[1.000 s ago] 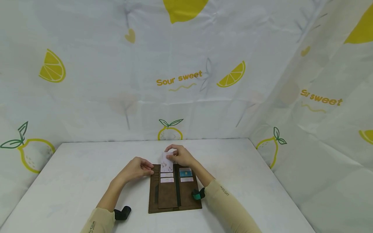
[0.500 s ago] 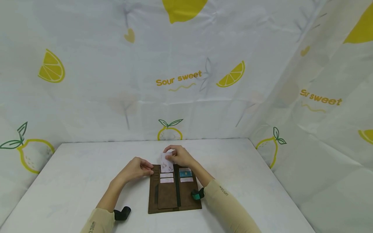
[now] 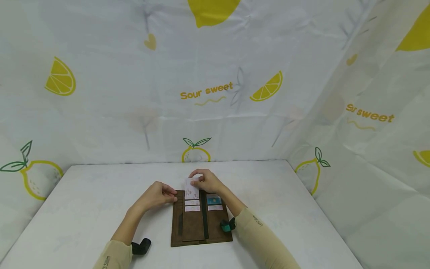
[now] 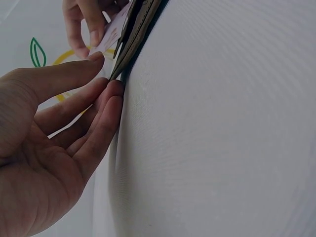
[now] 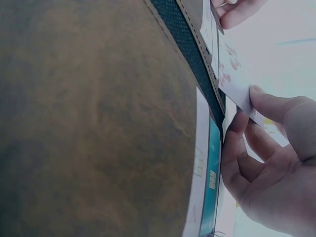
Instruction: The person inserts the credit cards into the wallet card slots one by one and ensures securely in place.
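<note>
A brown long wallet (image 3: 193,226) lies unfolded on the white table. My right hand (image 3: 209,182) pinches a white card (image 3: 192,191) with a reddish floral print between thumb and fingers. In the right wrist view the card (image 5: 234,69) has its lower end at the top slot of the wallet's middle panel; how deep it sits is hidden. My left hand (image 3: 160,194) holds the wallet's upper left corner, with the fingers against its edge in the left wrist view. Below the held card, white cards (image 3: 192,208) show in the slots.
A teal card (image 3: 214,200) and white cards sit in the wallet's right-hand slots. Black wrist mounts (image 3: 141,246) are worn at both wrists. A lemon-printed white curtain (image 3: 134,93) stands behind and to the right of the table (image 3: 285,209).
My right hand has moved slightly down toward the wallet, and the pinched card sits a little lower. The left hand and the wallet stay in place.
</note>
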The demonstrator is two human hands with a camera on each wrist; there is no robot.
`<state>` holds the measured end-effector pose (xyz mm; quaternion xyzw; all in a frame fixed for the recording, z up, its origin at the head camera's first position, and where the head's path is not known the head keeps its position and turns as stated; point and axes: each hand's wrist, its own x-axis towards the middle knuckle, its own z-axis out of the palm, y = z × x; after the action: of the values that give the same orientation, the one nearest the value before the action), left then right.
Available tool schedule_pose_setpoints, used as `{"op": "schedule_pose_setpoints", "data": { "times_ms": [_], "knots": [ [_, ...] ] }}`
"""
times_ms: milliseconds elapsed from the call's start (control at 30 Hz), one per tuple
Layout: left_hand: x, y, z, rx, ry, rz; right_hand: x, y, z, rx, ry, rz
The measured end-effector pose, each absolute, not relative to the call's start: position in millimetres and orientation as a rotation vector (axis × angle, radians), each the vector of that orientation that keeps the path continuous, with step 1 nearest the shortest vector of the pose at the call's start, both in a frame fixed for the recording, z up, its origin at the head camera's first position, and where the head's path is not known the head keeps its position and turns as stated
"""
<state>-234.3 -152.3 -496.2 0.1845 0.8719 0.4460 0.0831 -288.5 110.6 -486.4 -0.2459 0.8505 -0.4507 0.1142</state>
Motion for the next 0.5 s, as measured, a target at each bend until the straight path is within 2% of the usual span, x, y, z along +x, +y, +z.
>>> {"op": "schedule_pose_setpoints", "data": {
  "times_ms": [500],
  "knots": [
    [-234.5, -153.3, -496.9, 0.539, 2.595, 1.341, -289.1, 114.6, -486.6, -0.749, 2.492, -1.201]
  ]
}}
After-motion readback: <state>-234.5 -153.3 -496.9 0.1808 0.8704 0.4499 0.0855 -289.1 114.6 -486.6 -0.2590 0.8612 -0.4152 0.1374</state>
